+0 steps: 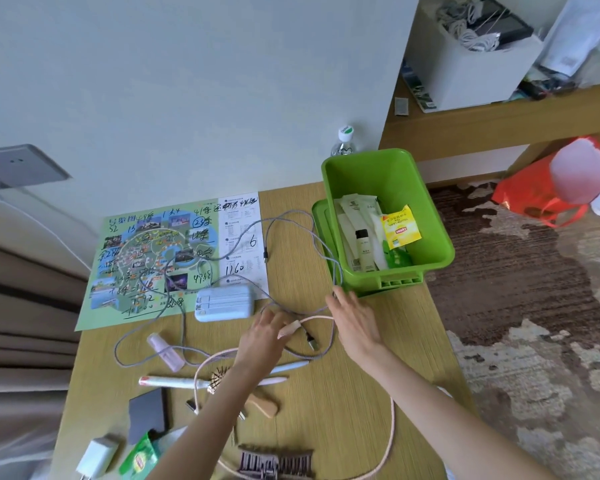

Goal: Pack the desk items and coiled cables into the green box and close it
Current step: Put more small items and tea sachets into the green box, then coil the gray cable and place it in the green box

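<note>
head | left grip (269, 332) pinching pink cable (317, 319) | right grip (355, 318) wide, flat | green box (388, 220) open

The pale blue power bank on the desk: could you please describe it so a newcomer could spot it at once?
Start at the wooden desk and find the big printed map sheet lying against the wall. At that sheet's near right corner sits the pale blue ribbed rectangular power bank, just beyond the left hand. It is the only chunky blue block, with grey cables looping around it.

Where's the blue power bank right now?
The blue power bank lies mid-desk in the head view, on the map's lower right corner, just beyond the left hand.
</note>
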